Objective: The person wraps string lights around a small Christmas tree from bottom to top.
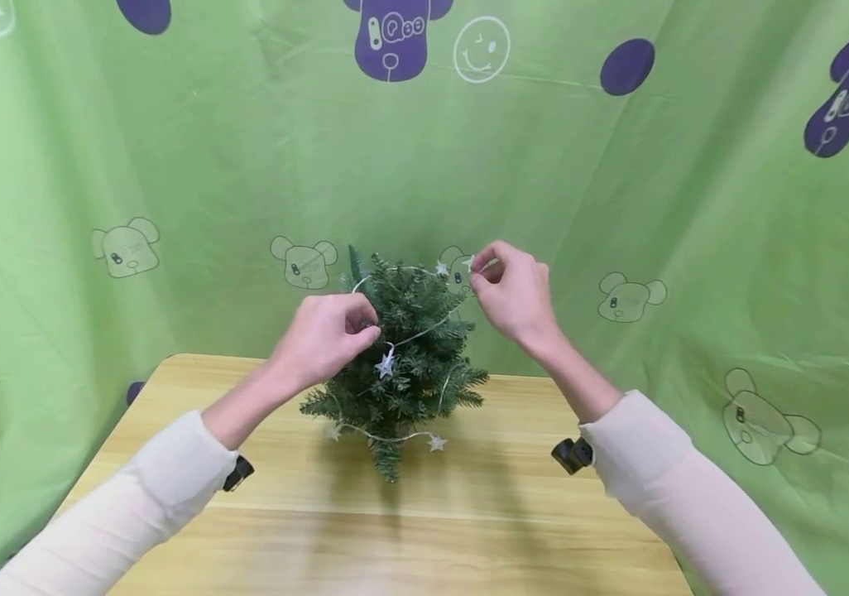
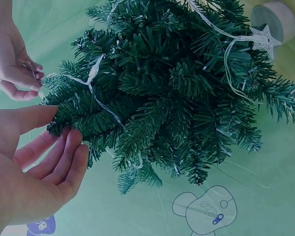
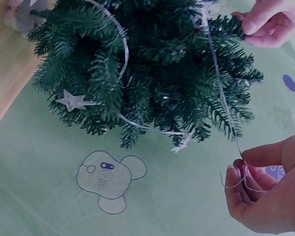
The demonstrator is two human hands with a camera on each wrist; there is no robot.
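A small artificial Christmas tree [image 1: 413,364] stands on the table, wound with a string of star lights [image 1: 385,364]. At its upper left, my left hand [image 1: 328,338] pinches a branch tip between thumb and fingers; the left wrist view shows the green needles [image 2: 64,115] there. My right hand [image 1: 515,296], to the right of the treetop, pinches the thin wire of the string. In the right wrist view that wire [image 3: 223,93] runs taut from the tree to the right fingertips [image 3: 258,156], and a loose loop hangs below them. More stars [image 3: 73,101] sit among the branches.
The tree's round base [image 2: 287,22] shows in the left wrist view. Beneath is a wooden table [image 1: 246,530]. A green curtain [image 1: 231,165] with bear and smiley prints hangs close behind and on both sides. Small black devices [image 1: 572,455] are strapped at both wrists.
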